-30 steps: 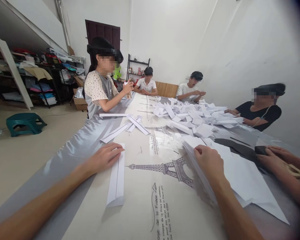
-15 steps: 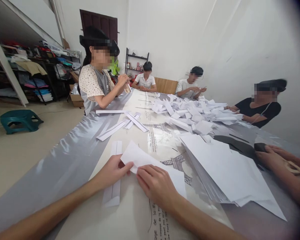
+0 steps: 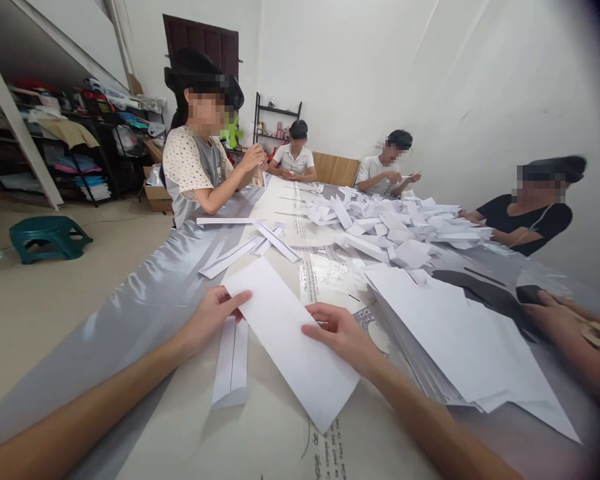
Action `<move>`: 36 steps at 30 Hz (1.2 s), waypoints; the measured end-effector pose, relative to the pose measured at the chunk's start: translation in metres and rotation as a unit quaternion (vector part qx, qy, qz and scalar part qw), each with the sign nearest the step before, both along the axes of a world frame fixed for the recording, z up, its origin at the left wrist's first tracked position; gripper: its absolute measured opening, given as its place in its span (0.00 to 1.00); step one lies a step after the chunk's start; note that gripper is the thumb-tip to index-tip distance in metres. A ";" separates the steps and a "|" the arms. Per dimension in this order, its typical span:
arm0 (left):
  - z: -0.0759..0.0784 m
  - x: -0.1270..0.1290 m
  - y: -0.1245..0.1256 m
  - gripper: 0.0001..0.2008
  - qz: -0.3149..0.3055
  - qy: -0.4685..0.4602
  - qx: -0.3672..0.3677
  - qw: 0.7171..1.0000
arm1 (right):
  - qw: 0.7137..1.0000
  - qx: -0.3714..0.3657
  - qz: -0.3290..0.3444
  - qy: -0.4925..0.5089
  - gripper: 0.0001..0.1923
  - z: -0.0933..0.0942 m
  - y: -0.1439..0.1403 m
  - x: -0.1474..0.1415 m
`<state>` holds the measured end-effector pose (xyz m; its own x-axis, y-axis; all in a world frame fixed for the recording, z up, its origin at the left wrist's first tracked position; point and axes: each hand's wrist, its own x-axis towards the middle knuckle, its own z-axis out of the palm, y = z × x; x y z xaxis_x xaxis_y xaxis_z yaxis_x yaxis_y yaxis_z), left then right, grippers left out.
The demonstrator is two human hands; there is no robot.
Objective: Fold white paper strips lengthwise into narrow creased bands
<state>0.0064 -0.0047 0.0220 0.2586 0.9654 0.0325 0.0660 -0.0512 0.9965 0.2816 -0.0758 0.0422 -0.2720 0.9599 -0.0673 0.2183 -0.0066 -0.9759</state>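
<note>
A long white paper sheet (image 3: 285, 333) lies slanted on the table in front of me. My left hand (image 3: 210, 317) pinches its left edge near the far corner. My right hand (image 3: 343, 333) rests on its right edge, fingers on the paper. Under the sheet's left side lies a folded white paper strip (image 3: 231, 370). A thick stack of blank white sheets (image 3: 450, 333) sits just right of my right hand.
A heap of folded white papers (image 3: 395, 230) covers the table's middle, with several folded strips (image 3: 253, 247) to its left. Several people sit around the long table (image 3: 145, 287). Another person's hands (image 3: 565, 320) work at the right edge. A green stool (image 3: 47, 237) stands on the floor at left.
My right hand left the stack and brought one sheet over. The sheet now lies flat between both hands, covering part of the folded strip. My left hand moved from the strip to the sheet.
</note>
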 end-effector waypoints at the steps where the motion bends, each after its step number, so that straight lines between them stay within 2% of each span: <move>1: 0.001 0.001 -0.001 0.20 0.004 -0.003 -0.010 1.000 | 1.000 -0.012 0.008 0.024 0.16 0.001 -0.002 -0.004; 3: 0.004 0.004 -0.005 0.20 -0.007 0.005 -0.024 1.000 | 0.999 -0.016 -0.002 0.045 0.16 0.001 -0.004 -0.011; 7: 0.010 0.008 -0.013 0.19 -0.075 0.038 -0.036 0.996 | 0.998 -0.022 -0.023 0.060 0.19 -0.002 -0.005 -0.018; 9: 0.009 0.010 -0.015 0.18 -0.098 0.025 -0.047 0.994 | 0.997 -0.028 -0.030 0.068 0.24 -0.003 -0.005 -0.017; 11: 0.005 0.011 -0.014 0.17 -0.109 -0.013 -0.061 0.992 | 0.996 -0.025 -0.038 0.079 0.33 -0.004 -0.005 -0.015; 13: 0.002 0.012 -0.014 0.16 -0.116 -0.062 -0.076 0.988 | 0.995 -0.020 -0.037 0.090 0.38 -0.004 -0.005 -0.014; 17: 0.001 0.012 -0.013 0.15 -0.127 -0.126 -0.102 0.979 | 0.996 -0.019 -0.005 0.093 0.30 -0.007 -0.005 -0.014; 21: 0.002 0.011 -0.013 0.14 -0.129 -0.136 -0.099 0.977 | 0.997 -0.013 0.030 0.070 0.29 -0.011 -0.003 -0.015; 26: 0.005 0.012 -0.019 0.16 -0.132 -0.115 -0.093 0.980 | 0.993 0.045 0.102 0.030 0.28 -0.013 -0.004 -0.016; 29: 0.007 0.011 -0.023 0.17 -0.155 -0.085 -0.092 0.980 | 0.986 0.097 0.135 0.003 0.29 -0.013 -0.007 -0.016; 34: 0.010 0.006 -0.029 0.16 -0.225 -0.006 -0.093 0.970 | 0.970 0.199 0.101 -0.097 0.30 -0.011 -0.012 -0.017; 36: 0.011 0.006 -0.031 0.16 -0.237 0.009 -0.091 0.967 | 0.964 0.216 0.108 -0.112 0.31 -0.009 -0.013 -0.017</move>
